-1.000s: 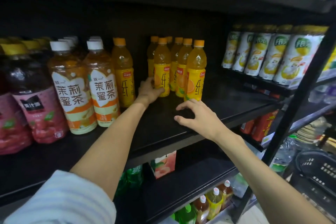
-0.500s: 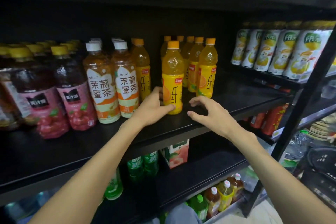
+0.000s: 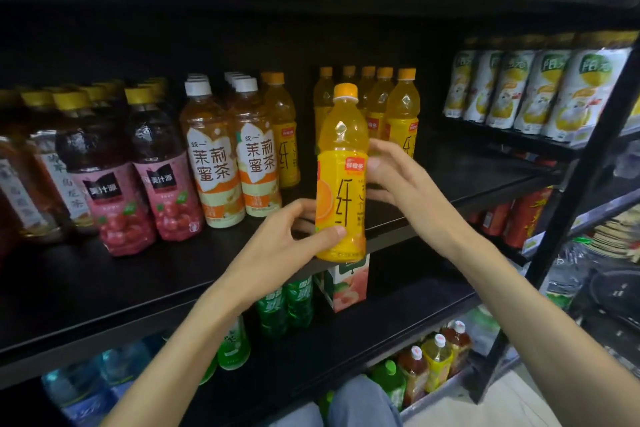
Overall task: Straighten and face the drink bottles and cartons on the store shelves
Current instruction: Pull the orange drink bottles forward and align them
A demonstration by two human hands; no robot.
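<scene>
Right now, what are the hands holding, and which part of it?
An orange juice bottle. The left hand grips its lower body near the base; the right hand holds its label's side.

— What sort of place is this?
— A shop, at the drinks aisle. Black metal shelves [image 3: 104, 288] rise in tiers, each stocked with rows of the same product.
— Which products?
— Orange juice bottles [image 3: 401, 121], jasmine tea bottles [image 3: 211, 163], red berry drinks [image 3: 117, 198], a peach carton [image 3: 349, 284] and green bottles [image 3: 284, 305] below, white cans [image 3: 540, 90] on the next rack.
</scene>
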